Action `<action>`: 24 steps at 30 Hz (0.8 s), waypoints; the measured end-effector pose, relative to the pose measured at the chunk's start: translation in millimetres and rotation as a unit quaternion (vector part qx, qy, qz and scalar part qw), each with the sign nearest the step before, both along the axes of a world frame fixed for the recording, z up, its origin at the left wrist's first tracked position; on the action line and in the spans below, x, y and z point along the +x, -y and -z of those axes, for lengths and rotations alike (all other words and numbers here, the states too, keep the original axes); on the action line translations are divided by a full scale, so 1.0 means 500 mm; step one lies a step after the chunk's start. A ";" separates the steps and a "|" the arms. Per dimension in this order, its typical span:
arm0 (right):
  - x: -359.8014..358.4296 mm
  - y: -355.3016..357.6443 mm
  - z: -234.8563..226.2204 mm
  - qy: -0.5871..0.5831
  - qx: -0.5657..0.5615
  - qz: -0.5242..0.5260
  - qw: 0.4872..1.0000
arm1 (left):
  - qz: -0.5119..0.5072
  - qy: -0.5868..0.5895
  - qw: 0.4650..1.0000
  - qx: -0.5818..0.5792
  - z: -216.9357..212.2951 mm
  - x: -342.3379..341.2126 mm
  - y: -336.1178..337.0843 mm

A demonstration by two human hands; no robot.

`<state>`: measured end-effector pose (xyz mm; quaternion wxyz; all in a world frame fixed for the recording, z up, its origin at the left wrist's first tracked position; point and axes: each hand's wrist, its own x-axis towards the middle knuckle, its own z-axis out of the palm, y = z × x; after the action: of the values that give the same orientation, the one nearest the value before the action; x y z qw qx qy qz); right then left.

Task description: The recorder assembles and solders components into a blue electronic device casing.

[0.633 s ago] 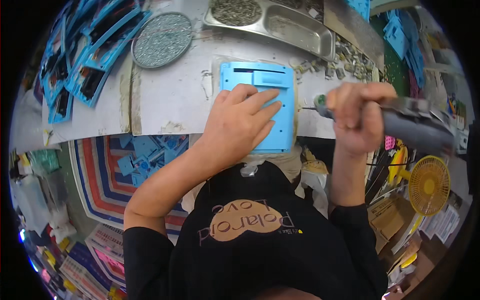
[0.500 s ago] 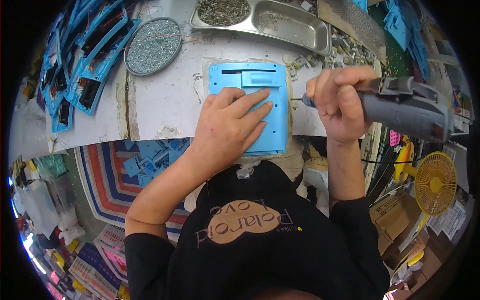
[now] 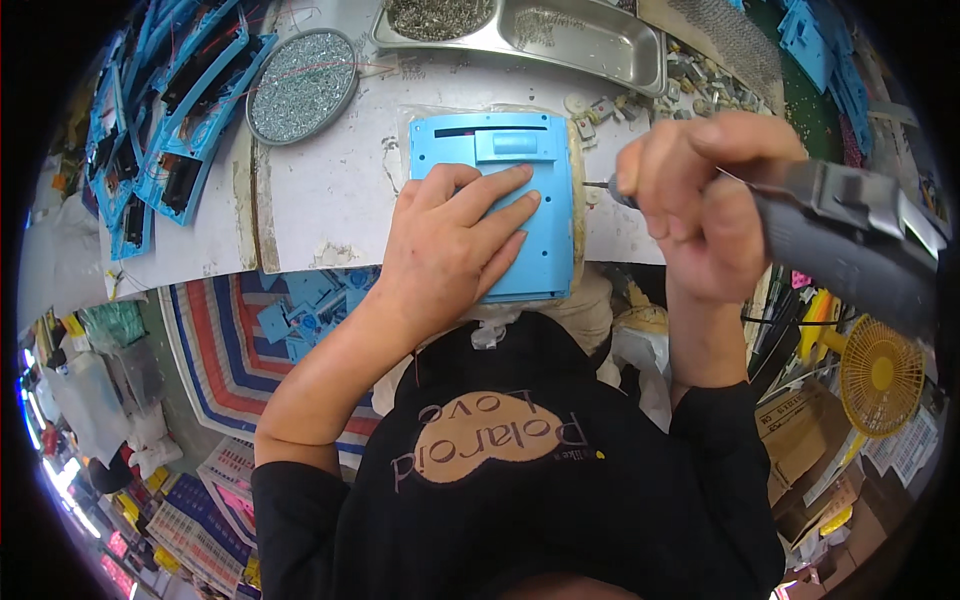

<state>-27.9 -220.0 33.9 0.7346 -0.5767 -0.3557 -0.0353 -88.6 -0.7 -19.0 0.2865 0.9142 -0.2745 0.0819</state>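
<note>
A flat blue plastic housing [image 3: 546, 270] lies on the bench at its front edge, with a slot near its far end and small dark holes along its right side. My left hand [image 3: 450, 235] rests flat on it, fingers spread toward the far right. In my right hand [image 3: 700, 200] is a grey power screwdriver [image 3: 840, 250], fingers wrapped around its front part. Its thin bit points left and sits just beside the housing's right edge. Whether the bit carries a screw is too small to tell.
A round dish of screws [image 3: 302, 88] stands at the far left, near stacked blue housings [image 3: 185, 120]. A metal tray [image 3: 590, 55] with small parts lies at the back. Small loose parts [image 3: 700, 85] litter the bench behind my right hand. A yellow fan [image 3: 881, 373] stands at right.
My right hand and the screwdriver have come slightly nearer and to the right. The whole view has shifted a little; my left hand stays on the housing.
</note>
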 end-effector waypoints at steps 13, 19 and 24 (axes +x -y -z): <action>-0.078 -0.005 0.011 -0.115 -0.006 -0.008 0.993 | 0.000 0.004 1.000 -0.017 0.010 -0.002 0.000; -0.080 -0.005 -0.003 -0.098 0.016 -0.004 0.995 | -0.045 -0.045 0.990 -0.126 0.018 0.038 -0.023; -0.032 -0.005 -0.101 -0.032 0.046 -0.079 0.995 | -0.001 0.137 0.989 0.062 -0.019 0.102 -0.041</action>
<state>-43.8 -217.6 84.6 0.7718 -0.5134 -0.3743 0.0245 -37.4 19.9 -9.5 0.1890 0.9107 -0.3149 0.1890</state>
